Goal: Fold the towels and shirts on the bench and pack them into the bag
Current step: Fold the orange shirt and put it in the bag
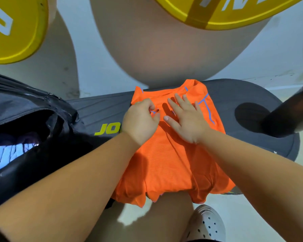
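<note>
The orange shirt (pixel 173 154) lies on the desk (pixel 243 95), right of the bag (pixel 24 105). The left hand (pixel 140 121) pinches its cloth in a closed grip. The right hand (pixel 187 119) presses flat, open. The overhanging hem could drag the shirt off.

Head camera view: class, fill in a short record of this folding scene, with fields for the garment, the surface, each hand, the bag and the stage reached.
garment: orange sports shirt with blue trim lines, spread across the bench, hem hanging over the near edge
surface: dark grey padded bench with yellow lettering
left hand: fingers curled, pinching a fold of the shirt
right hand: flat, fingers spread, pressing the shirt
bag: black zipped fabric bag, open, left of the shirt; pale blue cloth inside
stage: shirt not yet packed
</note>
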